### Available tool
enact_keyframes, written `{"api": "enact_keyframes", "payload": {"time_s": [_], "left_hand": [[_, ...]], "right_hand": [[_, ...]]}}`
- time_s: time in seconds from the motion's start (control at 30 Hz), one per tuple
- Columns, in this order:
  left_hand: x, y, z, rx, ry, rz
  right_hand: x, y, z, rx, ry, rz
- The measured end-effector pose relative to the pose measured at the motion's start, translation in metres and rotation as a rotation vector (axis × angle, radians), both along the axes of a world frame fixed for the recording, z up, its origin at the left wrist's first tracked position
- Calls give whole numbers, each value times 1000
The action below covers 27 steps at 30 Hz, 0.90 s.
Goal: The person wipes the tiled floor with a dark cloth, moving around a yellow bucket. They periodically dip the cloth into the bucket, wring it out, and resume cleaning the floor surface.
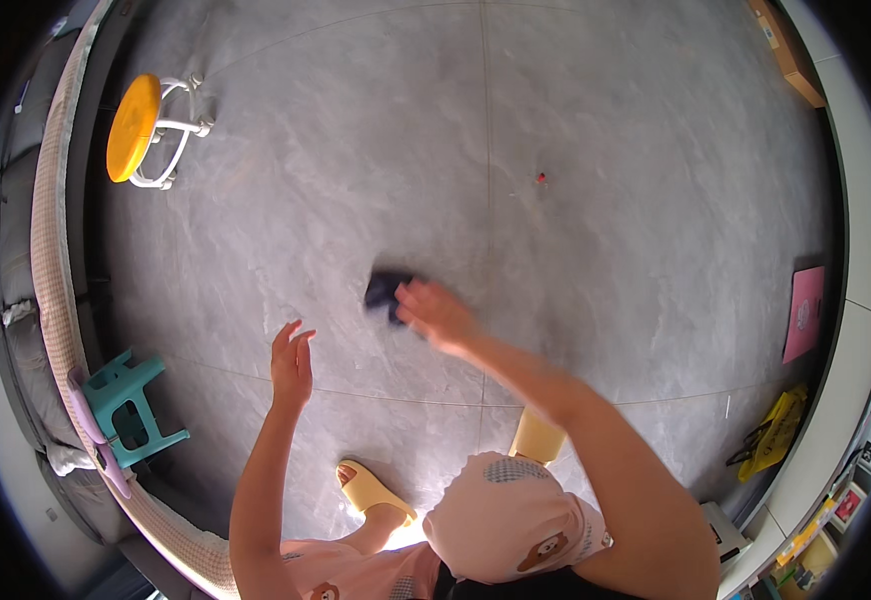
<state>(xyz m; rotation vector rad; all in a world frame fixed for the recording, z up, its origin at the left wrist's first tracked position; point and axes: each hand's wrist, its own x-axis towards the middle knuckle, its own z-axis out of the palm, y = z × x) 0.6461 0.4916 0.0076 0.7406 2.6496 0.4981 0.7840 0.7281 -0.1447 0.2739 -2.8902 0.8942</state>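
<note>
A dark navy cloth (384,291) is at the fingers of my right hand (435,311), over the grey floor (585,285). Both cloth and fingers are blurred, and the hand covers the cloth's right side. Whether the cloth touches the floor is hard to tell. My left hand (293,364) is raised to the left of the cloth, with its fingers apart and nothing in it.
A stool with an orange seat (134,127) and a teal plastic stool (126,409) stand along the sofa (23,225). A small red object (541,178) lies on the floor. At right are a pink bag or board (804,315), a yellow bag (773,435) and a cardboard box (788,56).
</note>
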Motion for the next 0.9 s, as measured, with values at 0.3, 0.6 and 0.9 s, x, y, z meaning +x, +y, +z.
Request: {"api": "enact_keyframes", "payload": {"time_s": [0.3,0.6,0.9], "left_hand": [[4,-4,-35,3,31,-39],[27,75,-58,95,-21,-164],[33,91,-46,97,-34,-302]], "right_hand": [[27,298,-5,313,26,-566],[145,41,3,-485,-62,-220],[121,158,30,-339,-356,-210]]}}
